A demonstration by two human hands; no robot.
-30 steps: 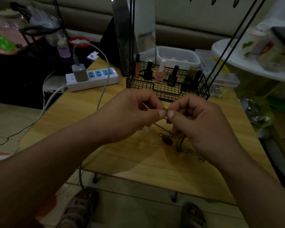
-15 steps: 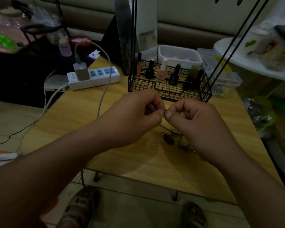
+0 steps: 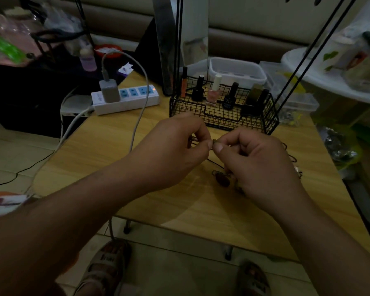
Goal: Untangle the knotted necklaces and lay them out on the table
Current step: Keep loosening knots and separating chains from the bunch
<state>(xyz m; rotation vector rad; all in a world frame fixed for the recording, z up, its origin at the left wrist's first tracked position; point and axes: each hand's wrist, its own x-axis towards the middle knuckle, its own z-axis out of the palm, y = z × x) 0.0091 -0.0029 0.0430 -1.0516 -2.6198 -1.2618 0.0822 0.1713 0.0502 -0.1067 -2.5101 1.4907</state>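
Left hand [image 3: 175, 152] and right hand [image 3: 259, 165] are meeting thumb-tip to thumb-tip above the light wooden table [image 3: 107, 150]. Both are curling their fingers inward. Each is pinching, between thumb and forefinger, the same small greenish metal link [image 3: 213, 143]. The knot itself is too small and dim to make out.

The rest of the tangled thin necklaces [image 3: 215, 172] is lying on the tabletop beneath the right hand, which is partly hiding it. A thin dark cord [image 3: 215, 163] and a dark oval pendant [image 3: 222, 181] are showing there.

Just behind the hands, a black wire basket [image 3: 222, 123] is holding upright nail-polish bottles [image 3: 213, 90]. Behind it a clear plastic tub [image 3: 236, 70] is sitting. At the table's far left, a white power strip [image 3: 135, 101] is carrying a grey charger plug [image 3: 109, 91]. The plug's white cable [image 3: 146, 92] is arching over the strip and running off the near edge.
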